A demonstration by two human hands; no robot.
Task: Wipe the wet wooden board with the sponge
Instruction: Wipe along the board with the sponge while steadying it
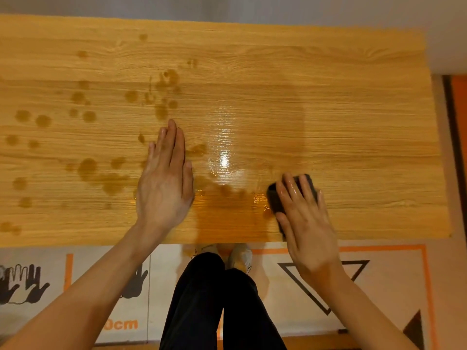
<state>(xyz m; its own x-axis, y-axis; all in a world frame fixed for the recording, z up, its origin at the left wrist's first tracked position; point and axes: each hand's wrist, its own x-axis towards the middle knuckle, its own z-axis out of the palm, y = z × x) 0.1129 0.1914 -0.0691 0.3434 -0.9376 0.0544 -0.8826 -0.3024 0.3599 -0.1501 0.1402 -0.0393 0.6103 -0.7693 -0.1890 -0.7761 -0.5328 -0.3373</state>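
A wide wooden board fills the upper view. Dark wet drops dot its left half, and a shiny wet film covers the middle near the front edge. A dark sponge lies on the board at the front right. My right hand presses flat on top of it with straight, wet fingers, hiding most of the sponge. My left hand rests flat on the board left of the wet film, fingers together and pointing away from me.
The board's front edge runs just above my legs and shoes. Below it lies a floor mat with orange lines, a black triangle and hand prints. The board's right end stops near an orange strip.
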